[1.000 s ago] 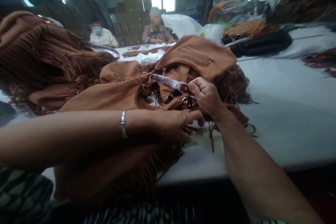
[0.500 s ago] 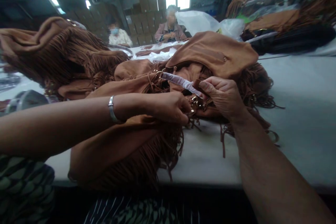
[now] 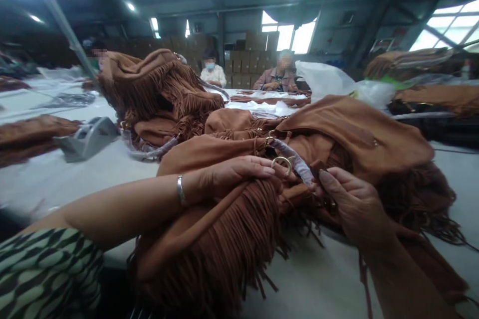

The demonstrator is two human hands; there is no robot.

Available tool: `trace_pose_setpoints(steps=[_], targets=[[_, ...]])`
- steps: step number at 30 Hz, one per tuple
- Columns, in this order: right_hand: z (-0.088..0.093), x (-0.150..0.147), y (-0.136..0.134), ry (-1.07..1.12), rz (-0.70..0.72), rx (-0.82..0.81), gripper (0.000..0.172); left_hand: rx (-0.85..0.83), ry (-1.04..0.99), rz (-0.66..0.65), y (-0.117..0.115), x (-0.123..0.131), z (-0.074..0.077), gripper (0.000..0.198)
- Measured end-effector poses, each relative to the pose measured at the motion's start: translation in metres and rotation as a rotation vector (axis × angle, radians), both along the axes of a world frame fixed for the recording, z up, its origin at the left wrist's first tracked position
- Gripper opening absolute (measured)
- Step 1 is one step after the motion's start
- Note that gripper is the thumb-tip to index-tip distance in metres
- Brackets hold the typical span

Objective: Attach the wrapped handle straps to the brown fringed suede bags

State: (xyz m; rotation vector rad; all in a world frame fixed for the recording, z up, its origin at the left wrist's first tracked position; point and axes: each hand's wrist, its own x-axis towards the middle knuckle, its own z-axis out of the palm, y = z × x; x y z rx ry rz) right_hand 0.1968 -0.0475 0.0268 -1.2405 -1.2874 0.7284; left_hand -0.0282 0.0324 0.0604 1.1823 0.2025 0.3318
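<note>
Brown leather showed at the tip of a wrapped strap (image 3: 295, 155), pinched between the thumb and fingers of the right hand (image 3: 354, 199). Facing it, the left hand (image 3: 241, 172), its wrist circled by a silver bracelet (image 3: 180, 189), was closed at the fingertips on a gold ring (image 3: 284, 158). From the right hand the strap slanted up and leftward, away from the wearer. Just below the left hand spread the fringe of a brown bag (image 3: 232, 239), on a white bench (image 3: 310, 274). Beyond the right hand lay another bag (image 3: 362, 132); beyond the left, bags were heaped (image 3: 157, 84), with a grey dispenser-like object (image 3: 90, 137) farther left. Well past both hands were a masked person (image 3: 213, 77) and one in a pinkish jacket (image 3: 275, 80).
</note>
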Motion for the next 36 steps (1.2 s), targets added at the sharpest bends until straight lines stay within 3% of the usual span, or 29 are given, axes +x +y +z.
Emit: trace_pose_setpoints(steps=[5,11,17,24,29,33,36], targets=[[0.015,-0.016,0.004,0.079,0.013,-0.045,0.032,-0.245,-0.120,-0.101,0.007,0.002,-0.022,0.032],[0.019,-0.039,0.014,0.196,0.055,-0.126,0.027,-0.303,-0.067,-0.043,0.020,-0.003,-0.035,0.031],[0.019,-0.055,0.019,0.402,0.237,-0.201,0.018,-0.303,-0.078,-0.045,0.021,-0.002,-0.037,0.031],[0.028,-0.055,0.018,0.388,0.236,-0.285,0.018,-0.299,-0.025,-0.047,0.016,-0.002,-0.031,0.028],[0.040,-0.050,0.020,0.309,0.320,-0.437,0.020,-0.278,-0.051,-0.036,0.014,-0.001,-0.034,0.030],[0.031,-0.059,0.012,0.338,0.262,-0.421,0.019,-0.263,-0.143,0.067,0.011,-0.001,-0.037,0.029],[0.021,-0.072,0.005,0.393,0.138,-0.259,0.015,-0.248,-0.159,0.065,0.011,-0.002,-0.038,0.031]])
